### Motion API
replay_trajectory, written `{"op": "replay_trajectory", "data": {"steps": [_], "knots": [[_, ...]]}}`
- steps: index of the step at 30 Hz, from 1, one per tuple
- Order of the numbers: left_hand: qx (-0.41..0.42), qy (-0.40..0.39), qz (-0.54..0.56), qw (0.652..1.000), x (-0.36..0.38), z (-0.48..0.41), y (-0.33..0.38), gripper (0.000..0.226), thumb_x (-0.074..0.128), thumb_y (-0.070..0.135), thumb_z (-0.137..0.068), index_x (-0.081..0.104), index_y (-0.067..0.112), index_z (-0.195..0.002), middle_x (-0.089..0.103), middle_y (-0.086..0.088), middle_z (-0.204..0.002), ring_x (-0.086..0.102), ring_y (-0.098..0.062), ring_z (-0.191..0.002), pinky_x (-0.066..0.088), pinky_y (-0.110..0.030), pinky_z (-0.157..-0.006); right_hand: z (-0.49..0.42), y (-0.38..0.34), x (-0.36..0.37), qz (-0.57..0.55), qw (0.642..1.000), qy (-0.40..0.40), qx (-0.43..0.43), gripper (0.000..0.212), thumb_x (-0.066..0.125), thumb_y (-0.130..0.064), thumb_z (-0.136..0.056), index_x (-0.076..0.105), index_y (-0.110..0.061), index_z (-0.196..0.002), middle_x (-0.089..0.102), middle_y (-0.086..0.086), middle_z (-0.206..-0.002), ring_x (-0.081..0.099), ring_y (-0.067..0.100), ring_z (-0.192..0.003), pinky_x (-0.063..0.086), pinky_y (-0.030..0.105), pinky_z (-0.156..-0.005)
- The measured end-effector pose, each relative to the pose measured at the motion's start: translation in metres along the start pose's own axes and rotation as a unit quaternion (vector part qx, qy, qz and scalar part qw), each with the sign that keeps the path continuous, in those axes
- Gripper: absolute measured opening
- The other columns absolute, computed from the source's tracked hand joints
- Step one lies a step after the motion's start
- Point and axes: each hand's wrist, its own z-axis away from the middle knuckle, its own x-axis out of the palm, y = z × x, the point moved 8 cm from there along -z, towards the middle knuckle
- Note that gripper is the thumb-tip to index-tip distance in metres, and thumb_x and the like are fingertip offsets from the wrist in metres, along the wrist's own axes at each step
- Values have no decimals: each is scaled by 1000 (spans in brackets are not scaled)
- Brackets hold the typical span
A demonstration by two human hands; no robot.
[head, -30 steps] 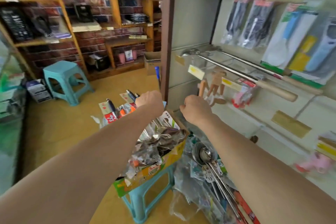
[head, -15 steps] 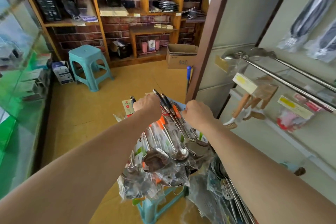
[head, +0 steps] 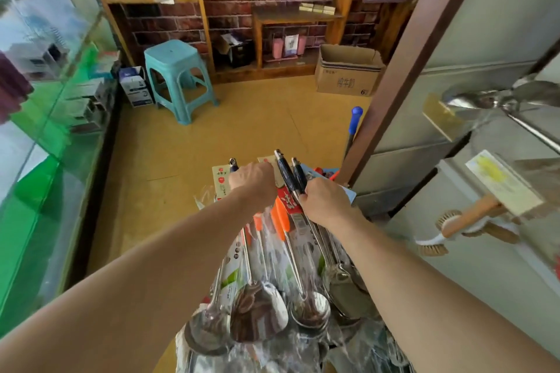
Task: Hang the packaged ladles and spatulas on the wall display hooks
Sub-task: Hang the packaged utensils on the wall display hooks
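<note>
A bundle of packaged ladles and spatulas point(head: 272, 297) in clear plastic hangs in front of me, steel bowls down, dark and orange handles up. My left hand point(head: 253, 183) grips the handle ends on the bundle's left side. My right hand point(head: 324, 204) grips the dark-handled pieces on the right. The wall display point(head: 485, 39) stands at the right, with a long steel ladle point(head: 497, 100) on a hook and a yellow price tag point(head: 503, 182) on another hook.
A teal stool point(head: 177, 79) and a cardboard box point(head: 348, 73) stand on the yellow floor by the brick-backed shelves. A glass counter point(head: 45, 130) runs along the left. A brown post point(head: 406, 70) edges the display; wooden brushes point(head: 466, 221) hang low on it.
My view has swung left and down, away from the wall display. Both hands have lifted the bundle of packaged utensils up from the box on the stool.
</note>
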Motion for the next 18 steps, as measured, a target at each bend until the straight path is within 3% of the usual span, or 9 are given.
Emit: {"op": "replay_trajectory", "data": {"steps": [4, 6, 9, 12, 18], "knots": [[-23, -18, 12, 999, 16, -31, 6, 5, 58, 10, -89, 56, 12, -85, 46, 1, -67, 53, -19, -73, 43, -28, -62, -34, 10, 10, 0, 999, -37, -2, 44, 48, -12, -97, 27, -14, -58, 29, 2, -57, 29, 15, -49, 20, 27, -42], [-36, -29, 18, 999, 26, -42, 7, 9, 58, 10, -88, 54, 12, -81, 46, 1, -67, 53, -19, -73, 43, -28, -62, -49, 14, 17, 1, 999, -48, -3, 43, 48, -14, -97, 29, -14, -59, 32, 2, -59, 37, 21, -55, 23, 29, -44], [-50, -36, 24, 998, 39, -55, 7, 20, 57, 8, -88, 47, 14, -72, 44, 2, -65, 47, -16, -66, 39, -26, -58, -68, 17, 29, -5, 998, -62, -7, 38, 50, -19, -96, 35, -13, -62, 38, 2, -65, 49, 29, -74, 34, 30, -59], [-63, -30, 16, 997, 42, -65, 6, 20, 58, 14, -90, 48, 17, -72, 45, 4, -66, 47, -14, -66, 36, -25, -56, -83, 11, 35, -26, 997, -63, -24, 19, 50, -21, -97, 57, -7, -85, 50, 7, -82, 59, 31, -89, 39, 31, -67], [-108, -33, 21, 993, 46, -84, -7, 26, 56, 22, -92, 44, 16, -70, 45, 3, -66, 49, -16, -71, 40, -26, -61, -102, 6, 47, -40, 997, -53, -48, 24, 51, -23, -97, 61, -6, -111, 64, 12, -105, 60, 29, -102, 39, 29, -71]]}}
